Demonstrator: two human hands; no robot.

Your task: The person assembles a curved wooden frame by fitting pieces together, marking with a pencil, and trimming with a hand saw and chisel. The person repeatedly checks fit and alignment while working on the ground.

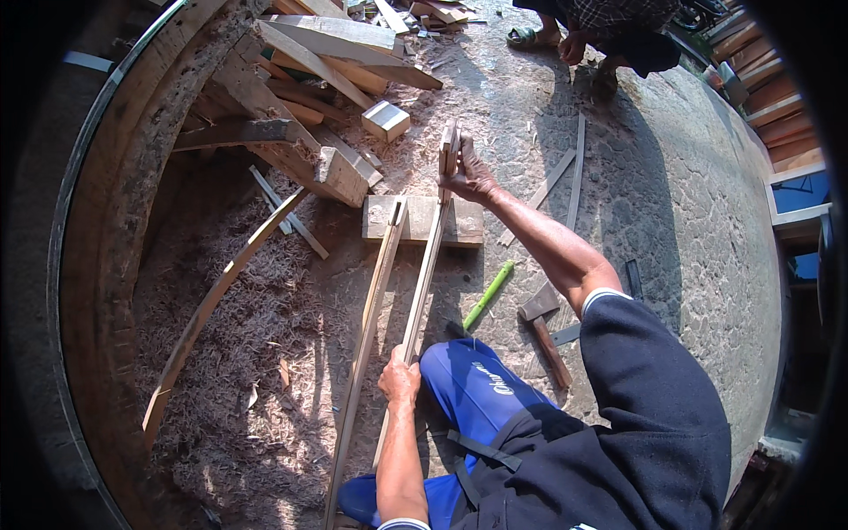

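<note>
- Strip (423,289) runs from 7 to 1 o'clock, over the block (464,226).
- Left hand (401,381) grips it, nearer 7.
- Right hand (473,176) grips a wood piece (448,150) toward 1.

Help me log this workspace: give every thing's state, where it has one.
Right hand: closed on wooden piece
Left hand: closed on wooden strip
Wooden strip: held, crossing wooden block
Second strip: unheld, far end over wooden block
Wooden block: lying on ground
Hatchet: lying, unheld
Green handle: lying, unheld
Shavings: loose, scattered
Offcuts: piled
</note>
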